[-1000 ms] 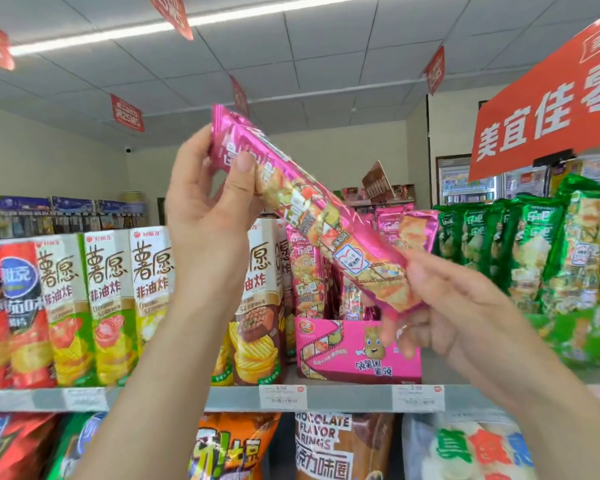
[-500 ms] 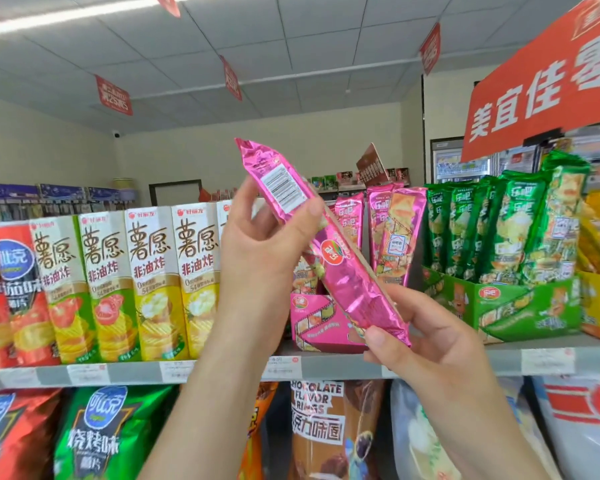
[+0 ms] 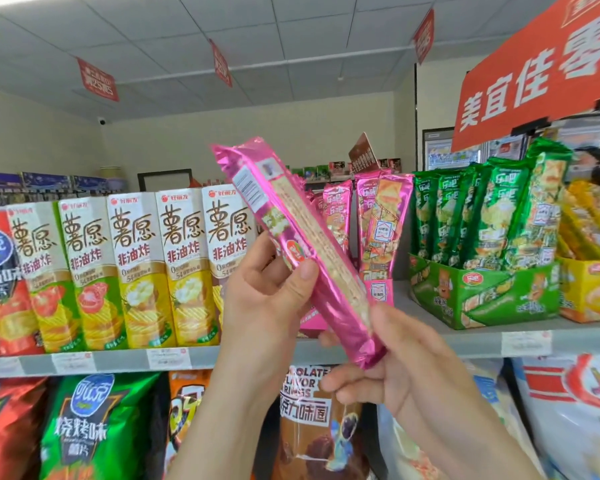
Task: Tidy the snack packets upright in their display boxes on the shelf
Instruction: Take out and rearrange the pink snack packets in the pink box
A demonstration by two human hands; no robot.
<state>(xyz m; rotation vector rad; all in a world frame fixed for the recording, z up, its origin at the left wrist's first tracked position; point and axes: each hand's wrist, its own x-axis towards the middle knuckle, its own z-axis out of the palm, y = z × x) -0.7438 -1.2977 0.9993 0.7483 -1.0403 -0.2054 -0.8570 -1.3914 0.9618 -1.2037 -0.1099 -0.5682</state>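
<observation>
A long pink snack packet (image 3: 291, 237) is held tilted in front of the shelf, its back seam and barcode facing me. My left hand (image 3: 267, 306) grips its middle, thumb on the front. My right hand (image 3: 395, 368) pinches its lower end. Behind it, the pink display box (image 3: 381, 292) holds a few pink packets (image 3: 383, 220) standing upright; most of the box is hidden by my hands. To the right stands a green display box (image 3: 482, 296) with several green packets (image 3: 492, 216) upright in it.
Tall chip cartons (image 3: 136, 268) line the shelf on the left. A yellow display box (image 3: 589, 292) sits at the far right. The shelf edge (image 3: 118, 362) carries price tags. Large snack bags (image 3: 94, 427) fill the shelf below. An orange sign (image 3: 534, 71) hangs above right.
The pink packet has been turned over from its printed front to its back seam and lowered. My view has shifted left and down along the shelf.
</observation>
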